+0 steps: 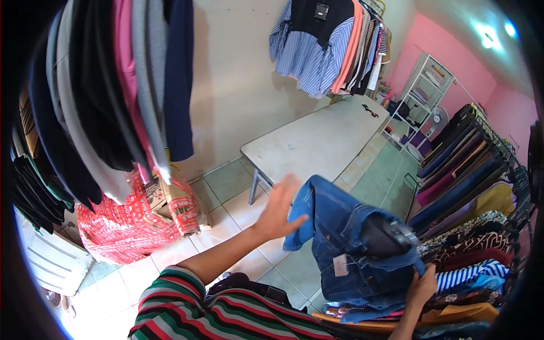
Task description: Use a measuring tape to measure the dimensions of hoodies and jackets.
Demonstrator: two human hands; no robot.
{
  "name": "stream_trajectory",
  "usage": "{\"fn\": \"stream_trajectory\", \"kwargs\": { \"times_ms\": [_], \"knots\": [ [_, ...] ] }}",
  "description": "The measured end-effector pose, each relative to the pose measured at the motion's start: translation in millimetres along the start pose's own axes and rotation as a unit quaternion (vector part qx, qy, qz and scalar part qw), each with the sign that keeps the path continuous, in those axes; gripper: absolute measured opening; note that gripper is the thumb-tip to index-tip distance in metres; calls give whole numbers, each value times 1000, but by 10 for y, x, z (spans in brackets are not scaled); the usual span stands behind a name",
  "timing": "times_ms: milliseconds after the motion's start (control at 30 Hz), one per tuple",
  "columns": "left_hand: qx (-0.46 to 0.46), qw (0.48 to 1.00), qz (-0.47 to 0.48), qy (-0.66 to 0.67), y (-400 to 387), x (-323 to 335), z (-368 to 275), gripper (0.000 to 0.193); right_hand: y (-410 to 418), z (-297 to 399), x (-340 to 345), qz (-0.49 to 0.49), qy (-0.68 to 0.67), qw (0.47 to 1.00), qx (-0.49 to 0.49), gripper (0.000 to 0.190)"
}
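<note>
A blue denim jacket hangs bunched in front of me, with a pale paper tag on its front. My right hand grips the jacket's edge at the right. Inside the neck opening is something dark with a shiny, blurred part that I cannot make out. My left hand is raised just left of the bent denim sleeve, its thumb near the fabric and its fingers spread; it holds nothing. Blur hides whether the thumb touches the sleeve.
Ahead stands a long pale table with a small dark item at its far end. Clothes racks line the right, upper left and back wall. A red patterned bundle sits on the tiled floor; a white shelf unit stands behind.
</note>
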State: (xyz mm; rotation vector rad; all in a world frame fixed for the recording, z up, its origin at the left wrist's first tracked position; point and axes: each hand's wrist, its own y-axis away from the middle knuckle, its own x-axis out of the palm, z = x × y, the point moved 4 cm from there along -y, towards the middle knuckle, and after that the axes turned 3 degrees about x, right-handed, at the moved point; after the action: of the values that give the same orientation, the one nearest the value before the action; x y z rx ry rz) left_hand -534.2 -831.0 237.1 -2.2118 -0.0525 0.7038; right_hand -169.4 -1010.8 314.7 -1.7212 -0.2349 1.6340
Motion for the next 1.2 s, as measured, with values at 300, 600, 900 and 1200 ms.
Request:
{"fn": "stream_trajectory", "kwargs": {
  "times_ms": [300, 600, 900, 1200],
  "knots": [
    [126, 966, 223, 43, -400, 1780, 127, 70, -113, -633, 880, 30, 51, 998, 5, 37],
    [111, 973, 191, 61, -802, 2876, 632, 32, -951, -1134, 1860, 12, 4, 997, -79, 39],
    [126, 969, 208, 49, -1557, 3986, 648, 35, -1746, -1849, 2694, -17, -47, 997, 62, 60],
    [44, 969, 243, -22, -2191, 5088, 888, 34, -2833, -2649, 4204, -89, -146, 985, -36, 61]
  ]
}}
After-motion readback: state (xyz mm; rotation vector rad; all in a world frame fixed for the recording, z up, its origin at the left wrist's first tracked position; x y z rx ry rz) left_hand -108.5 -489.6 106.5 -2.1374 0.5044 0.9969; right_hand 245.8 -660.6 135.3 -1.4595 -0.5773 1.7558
